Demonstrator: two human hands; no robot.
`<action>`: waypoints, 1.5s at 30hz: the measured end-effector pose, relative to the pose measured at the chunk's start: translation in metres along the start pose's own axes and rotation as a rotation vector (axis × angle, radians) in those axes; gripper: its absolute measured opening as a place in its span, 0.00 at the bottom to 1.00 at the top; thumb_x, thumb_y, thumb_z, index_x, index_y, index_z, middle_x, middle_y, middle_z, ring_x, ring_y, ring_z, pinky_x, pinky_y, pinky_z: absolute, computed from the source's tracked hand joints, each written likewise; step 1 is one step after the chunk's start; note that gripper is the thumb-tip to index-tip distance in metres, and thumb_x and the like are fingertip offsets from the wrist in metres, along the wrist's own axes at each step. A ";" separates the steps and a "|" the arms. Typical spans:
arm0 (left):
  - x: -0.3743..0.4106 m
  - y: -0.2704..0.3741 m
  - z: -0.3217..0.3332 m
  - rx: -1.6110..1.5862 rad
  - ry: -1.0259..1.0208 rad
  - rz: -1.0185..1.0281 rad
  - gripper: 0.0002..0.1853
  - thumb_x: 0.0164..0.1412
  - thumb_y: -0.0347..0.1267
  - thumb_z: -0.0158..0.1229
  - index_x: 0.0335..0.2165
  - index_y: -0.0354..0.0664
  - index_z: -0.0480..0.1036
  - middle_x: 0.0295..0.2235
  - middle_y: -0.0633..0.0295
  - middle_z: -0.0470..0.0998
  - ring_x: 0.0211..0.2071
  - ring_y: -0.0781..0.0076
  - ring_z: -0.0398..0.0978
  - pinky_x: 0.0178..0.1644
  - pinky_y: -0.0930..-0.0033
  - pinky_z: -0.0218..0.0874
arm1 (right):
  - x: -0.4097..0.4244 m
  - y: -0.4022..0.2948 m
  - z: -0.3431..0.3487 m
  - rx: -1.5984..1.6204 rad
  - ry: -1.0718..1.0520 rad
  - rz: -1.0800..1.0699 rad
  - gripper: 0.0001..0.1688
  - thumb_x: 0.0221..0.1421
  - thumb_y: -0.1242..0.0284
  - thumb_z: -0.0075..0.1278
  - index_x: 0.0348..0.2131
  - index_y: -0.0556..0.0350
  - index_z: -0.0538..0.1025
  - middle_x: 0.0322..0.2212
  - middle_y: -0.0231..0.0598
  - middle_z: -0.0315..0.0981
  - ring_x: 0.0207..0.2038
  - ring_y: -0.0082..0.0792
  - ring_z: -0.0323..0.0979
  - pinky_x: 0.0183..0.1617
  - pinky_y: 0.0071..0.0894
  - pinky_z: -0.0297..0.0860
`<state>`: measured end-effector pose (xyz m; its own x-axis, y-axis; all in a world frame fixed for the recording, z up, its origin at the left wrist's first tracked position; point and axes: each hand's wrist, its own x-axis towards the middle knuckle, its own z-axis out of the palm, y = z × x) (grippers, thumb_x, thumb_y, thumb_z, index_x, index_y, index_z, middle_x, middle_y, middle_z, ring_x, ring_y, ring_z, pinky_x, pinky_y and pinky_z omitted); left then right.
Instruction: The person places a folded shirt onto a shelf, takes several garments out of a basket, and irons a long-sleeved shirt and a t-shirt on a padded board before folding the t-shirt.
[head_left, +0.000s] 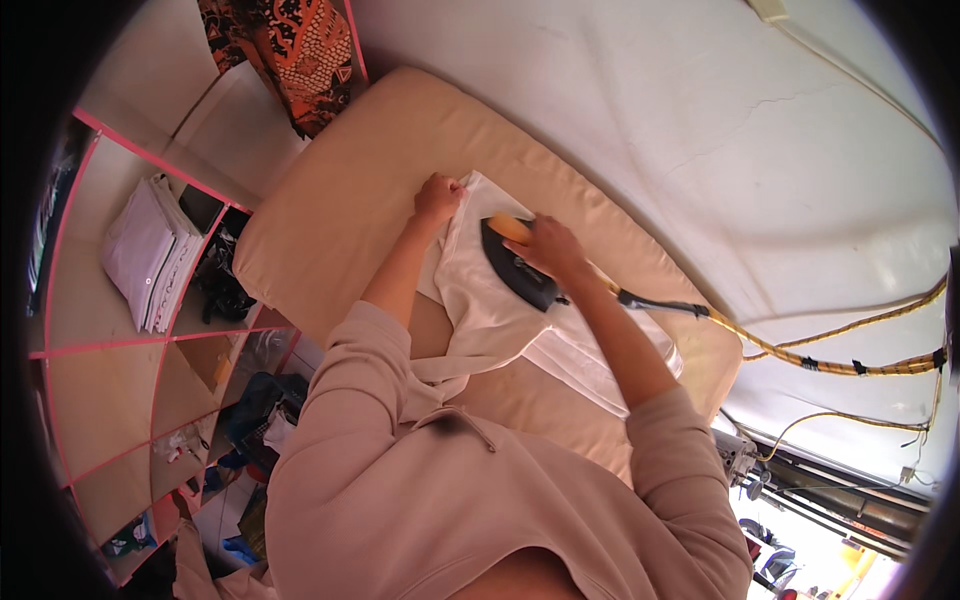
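Observation:
A white garment (487, 300) lies partly folded and rumpled across a padded ironing table (360, 195) with a beige cover. At the garment's upper left corner, my left hand (439, 196) grips the fabric edge between closed fingers. My right hand (551, 244) is closed around the orange handle of a dark clothes iron (517, 274), whose soleplate is down on the white cloth. From the iron's rear a yellow cord (742, 340), partly wrapped in black tape, runs off to the right. One part of the garment hangs towards my body at the table's near edge.
Pink-edged shelves (105, 352) stand at the left, holding a stack of folded white clothes (150, 262). An orange and black patterned cloth (300, 60) hangs at the upper left. A pale wall (675, 112) borders the table's far side. A machine part (736, 454) is at the lower right.

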<state>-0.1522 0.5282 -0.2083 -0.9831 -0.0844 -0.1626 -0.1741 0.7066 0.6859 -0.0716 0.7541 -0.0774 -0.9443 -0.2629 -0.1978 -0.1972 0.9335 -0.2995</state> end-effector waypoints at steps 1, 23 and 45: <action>0.002 -0.012 0.001 -0.025 0.011 0.023 0.08 0.51 0.40 0.59 0.28 0.51 0.77 0.36 0.61 0.73 0.43 0.60 0.71 0.44 0.57 0.62 | 0.010 -0.019 -0.002 -0.009 -0.075 -0.007 0.34 0.45 0.49 0.54 0.32 0.67 0.75 0.34 0.55 0.74 0.38 0.51 0.73 0.43 0.43 0.69; -0.075 0.029 0.007 0.642 -0.164 0.312 0.29 0.64 0.43 0.35 0.61 0.55 0.44 0.64 0.77 0.38 0.65 0.68 0.34 0.59 0.28 0.24 | -0.145 0.140 0.020 0.173 0.296 0.612 0.24 0.52 0.59 0.48 0.27 0.68 0.75 0.21 0.57 0.73 0.24 0.52 0.74 0.29 0.44 0.70; -0.401 -0.088 -0.043 -0.817 -0.348 -0.812 0.30 0.51 0.52 0.58 0.40 0.35 0.69 0.33 0.57 0.75 0.34 0.67 0.76 0.39 0.65 0.69 | -0.352 0.279 -0.023 0.446 0.338 1.158 0.32 0.45 0.52 0.55 0.28 0.71 0.76 0.18 0.48 0.73 0.19 0.40 0.72 0.21 0.39 0.68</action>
<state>0.2553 0.4700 -0.1732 -0.5235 -0.0157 -0.8519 -0.8438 -0.1291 0.5209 0.1996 1.1122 -0.0696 -0.5376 0.7781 -0.3249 0.8213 0.3962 -0.4105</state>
